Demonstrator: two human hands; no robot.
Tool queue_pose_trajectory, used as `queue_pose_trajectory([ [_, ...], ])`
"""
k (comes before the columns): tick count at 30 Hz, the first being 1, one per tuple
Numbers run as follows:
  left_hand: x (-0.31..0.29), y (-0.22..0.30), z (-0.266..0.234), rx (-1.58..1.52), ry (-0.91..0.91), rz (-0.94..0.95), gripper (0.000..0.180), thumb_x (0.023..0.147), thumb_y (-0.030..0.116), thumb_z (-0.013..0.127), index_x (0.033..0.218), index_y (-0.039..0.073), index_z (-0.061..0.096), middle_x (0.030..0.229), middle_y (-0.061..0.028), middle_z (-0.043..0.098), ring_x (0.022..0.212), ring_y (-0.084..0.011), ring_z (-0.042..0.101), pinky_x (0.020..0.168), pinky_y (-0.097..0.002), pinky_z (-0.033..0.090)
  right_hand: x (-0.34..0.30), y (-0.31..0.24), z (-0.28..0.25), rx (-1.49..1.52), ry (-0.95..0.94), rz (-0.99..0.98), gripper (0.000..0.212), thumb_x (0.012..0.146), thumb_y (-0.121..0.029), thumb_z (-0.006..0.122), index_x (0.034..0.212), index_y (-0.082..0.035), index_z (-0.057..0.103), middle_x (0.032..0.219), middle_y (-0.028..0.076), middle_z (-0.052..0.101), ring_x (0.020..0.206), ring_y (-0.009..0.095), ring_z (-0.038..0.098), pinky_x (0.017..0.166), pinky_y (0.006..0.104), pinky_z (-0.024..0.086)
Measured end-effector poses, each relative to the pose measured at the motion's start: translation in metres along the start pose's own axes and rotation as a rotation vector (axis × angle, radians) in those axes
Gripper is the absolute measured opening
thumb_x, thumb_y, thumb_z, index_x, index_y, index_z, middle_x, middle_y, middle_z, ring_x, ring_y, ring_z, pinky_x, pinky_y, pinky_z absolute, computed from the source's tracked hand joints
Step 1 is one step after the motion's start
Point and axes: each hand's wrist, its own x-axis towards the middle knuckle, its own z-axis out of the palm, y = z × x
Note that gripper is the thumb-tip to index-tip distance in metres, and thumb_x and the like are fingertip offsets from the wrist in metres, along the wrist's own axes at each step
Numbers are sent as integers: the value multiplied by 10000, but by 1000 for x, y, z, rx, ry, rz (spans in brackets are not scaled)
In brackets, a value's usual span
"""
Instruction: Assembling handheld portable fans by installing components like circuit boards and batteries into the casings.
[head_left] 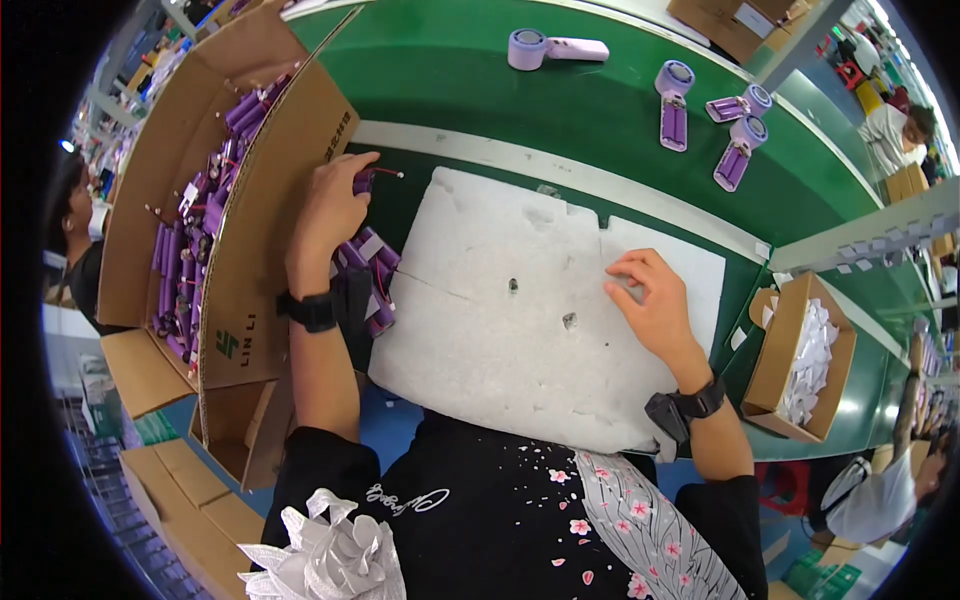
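My left hand (335,205) is closed around a purple battery pack (363,183) beside the wall of the big cardboard box. A thin lead with a small white plug sticks out past its fingers. Just below that hand, several more purple battery packs (372,262) with red wires lie between the box and the white foam board (480,330). Over the right part of the board, my right hand (650,300) is open, its fingers curved and thumb apart, holding nothing.
A tall cardboard box (270,240) full of purple battery packs stands on the left. Along the back of the green bench lie a lilac handheld fan (560,49) and several fans with exposed batteries (674,122). A small carton (795,360) of white pieces sits right. People work nearby.
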Motion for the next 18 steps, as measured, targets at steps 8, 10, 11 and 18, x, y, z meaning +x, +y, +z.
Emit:
queue_pose_trajectory([
  [8, 38, -51, 23, 269, -201, -13, 482, 720, -68, 617, 1191, 34, 608, 1119, -205, 631, 1038, -389, 585, 903, -405, 468, 0, 13, 13, 109, 20, 10, 97, 807, -59, 691, 880, -4, 659, 938, 51, 619, 717, 141, 596, 602, 235, 466],
  [10, 38, -52, 19, 292, -202, 20, 461, 729, -59, 601, 1179, 43, 620, 1095, -201, 640, 1000, -402, 596, 869, -421, 480, 1, 10, 14, 163, 49, 24, 87, 811, -57, 689, 872, -4, 658, 936, 51, 620, 719, 133, 599, 599, 231, 465],
  [11, 37, -45, 10, 240, -171, 7, 458, 721, -48, 631, 1172, 34, 619, 1059, -186, 652, 964, -373, 617, 844, -402, 489, 3, 10, 14, 215, 58, 34, 78, 814, -56, 688, 863, -4, 657, 934, 51, 621, 722, 125, 602, 597, 227, 465],
  [18, 0, 106, -39, -477, 11, -6, 358, 733, 20, 745, 1045, -44, 581, 827, -84, 625, 759, -117, 607, 663, -267, 494, 5, 0, 14, 342, 63, 22, 222, 825, -33, 679, 1030, -4, 601, 929, 75, 620, 722, 107, 613, 595, 218, 473],
])
